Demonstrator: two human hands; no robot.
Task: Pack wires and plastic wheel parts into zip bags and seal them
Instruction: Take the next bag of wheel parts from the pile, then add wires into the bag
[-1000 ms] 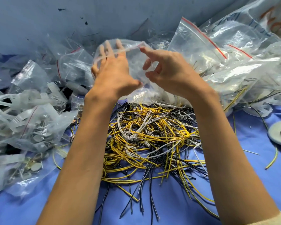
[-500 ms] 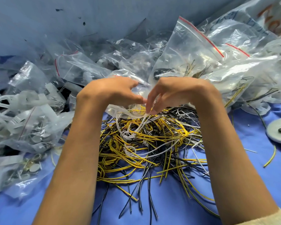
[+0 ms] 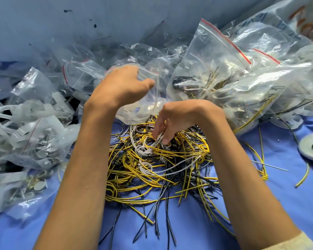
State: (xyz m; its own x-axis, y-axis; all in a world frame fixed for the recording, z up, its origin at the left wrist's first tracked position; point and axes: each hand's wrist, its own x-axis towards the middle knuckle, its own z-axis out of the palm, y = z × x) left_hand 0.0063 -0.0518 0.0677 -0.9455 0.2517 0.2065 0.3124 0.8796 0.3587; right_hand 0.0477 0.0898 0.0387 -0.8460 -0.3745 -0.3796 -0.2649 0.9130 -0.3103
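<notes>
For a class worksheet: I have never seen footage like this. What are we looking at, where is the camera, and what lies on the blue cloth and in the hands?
No machine here: a person wears a camera on the head, looking down at their own bare arms. The left hand holds up a clear zip bag near its mouth. The right hand dips its fingertips into a tangled pile of yellow, black and white wires, seemingly pinching a few. Everything lies on a blue cloth. Filled zip bags are heaped behind; on the left, bags hold white plastic wheel parts.
</notes>
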